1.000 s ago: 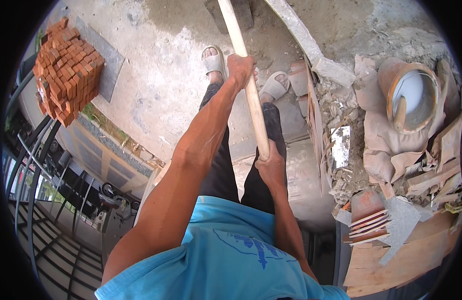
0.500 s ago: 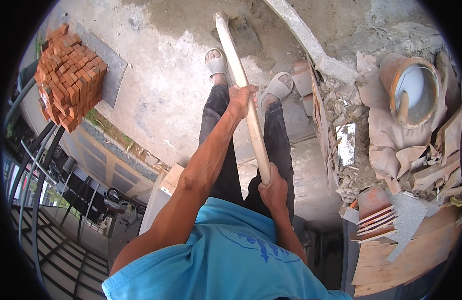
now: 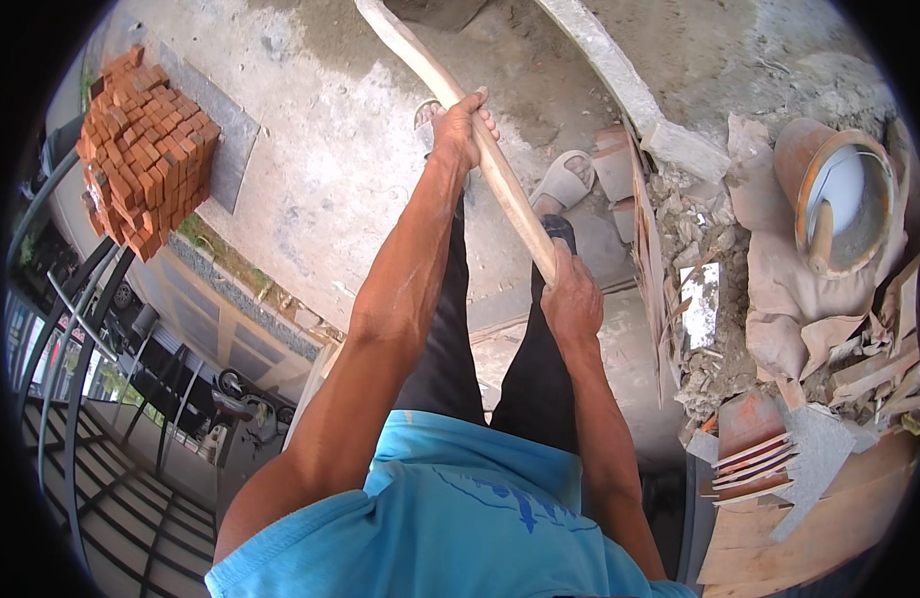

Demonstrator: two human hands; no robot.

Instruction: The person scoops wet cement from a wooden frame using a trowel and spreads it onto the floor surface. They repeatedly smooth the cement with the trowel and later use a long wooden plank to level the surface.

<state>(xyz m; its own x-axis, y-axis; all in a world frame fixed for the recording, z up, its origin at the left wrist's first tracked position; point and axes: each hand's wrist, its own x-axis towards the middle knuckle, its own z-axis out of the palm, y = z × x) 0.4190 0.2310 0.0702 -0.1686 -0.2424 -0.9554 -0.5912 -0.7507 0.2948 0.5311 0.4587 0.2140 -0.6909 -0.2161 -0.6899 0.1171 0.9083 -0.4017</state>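
Note:
A long, pale, slightly bent wooden hoe handle [image 3: 505,184] slants across in front of me, its far end running out past the upper edge. A dark flat shape [image 3: 435,12] at that edge looks like part of the blade, mostly cut off. My left hand [image 3: 458,132] wraps the handle around its middle, above my left foot. Closer to me, my right hand [image 3: 574,295] grips the handle's near end, over my right knee. Both arms reach forward, and my sandalled feet stand apart on dusty concrete [image 3: 330,189].
Stacked red bricks [image 3: 156,154] stand at the left, above a black metal railing [image 3: 76,439]. A concrete curb strip [image 3: 619,75] runs ahead on the right. Beside it lie rubble [image 3: 714,369], an orange-brown bucket [image 3: 809,159] on crumpled sheeting, and wooden boards [image 3: 809,528].
Both hands have moved forward and up with the handle. Its far end has swung up and left, out of the picture. My right arm is stretched farther out.

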